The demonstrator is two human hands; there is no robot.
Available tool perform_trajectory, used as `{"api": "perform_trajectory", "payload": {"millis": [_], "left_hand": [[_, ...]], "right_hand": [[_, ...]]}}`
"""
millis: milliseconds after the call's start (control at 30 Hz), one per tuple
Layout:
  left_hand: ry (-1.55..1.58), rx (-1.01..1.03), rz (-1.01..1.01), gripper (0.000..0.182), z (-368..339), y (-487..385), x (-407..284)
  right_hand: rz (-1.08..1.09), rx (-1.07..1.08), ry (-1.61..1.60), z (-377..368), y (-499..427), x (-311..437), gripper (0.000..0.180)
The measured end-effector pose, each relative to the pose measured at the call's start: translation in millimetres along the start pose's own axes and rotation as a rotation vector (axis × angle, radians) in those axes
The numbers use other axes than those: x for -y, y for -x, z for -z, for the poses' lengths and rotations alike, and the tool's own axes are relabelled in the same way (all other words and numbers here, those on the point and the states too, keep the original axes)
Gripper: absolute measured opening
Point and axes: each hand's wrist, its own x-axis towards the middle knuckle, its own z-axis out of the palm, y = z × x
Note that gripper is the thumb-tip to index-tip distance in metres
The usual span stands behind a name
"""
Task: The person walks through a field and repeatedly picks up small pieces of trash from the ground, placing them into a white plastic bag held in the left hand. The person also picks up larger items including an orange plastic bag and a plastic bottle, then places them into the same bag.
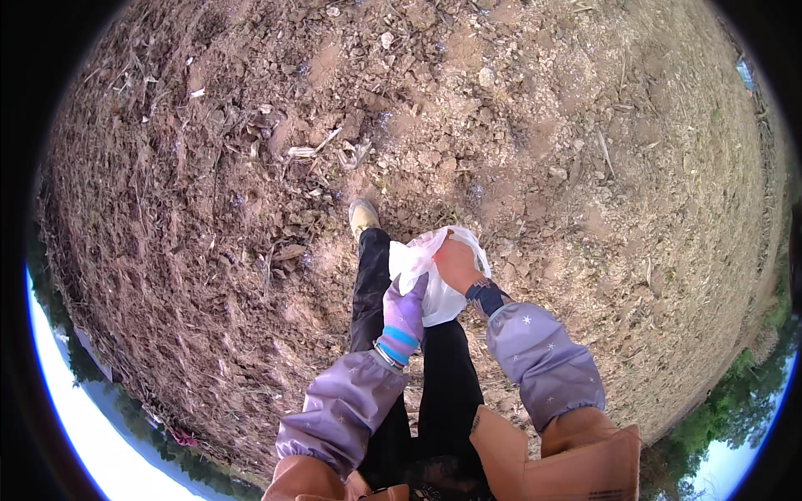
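A white, thin plastic bag (442, 305) hangs in front of my legs, its mouth gathered up around my hands. My left hand (404, 310), in a purple knitted glove with a blue-striped cuff, grips the bag's left side. My bare right hand (456, 263) reaches into the bag's mouth; its fingertips are hidden by the plastic, so what they hold cannot be seen. What lies inside the bag is hidden too. Shiny purple oversleeves with small white star prints cover both forearms.
Dry, cloddy soil (532, 144) spreads all around, strewn with dry husks (357, 153) and stalk bits. My left shoe (363, 216) stands on the soil ahead. A blue object (745, 75) lies at the far right edge, a dark pink one (183, 437) at the lower left.
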Motion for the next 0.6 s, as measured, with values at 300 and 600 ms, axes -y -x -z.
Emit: {"api": "perform_trajectory", "payload": {"millis": [300,600], "left_hand": [[0.149,-0.081,-0.028,0.031,35,-20,-58],[0.277,-0.294,-0.034,0.031,128,-57,-76]], "right_hand": [[0.531,-0.290,-0.033,-27,-49,56,0.018],[-0.374,0.074,-1.043,53,-161,62,0.021]]}}
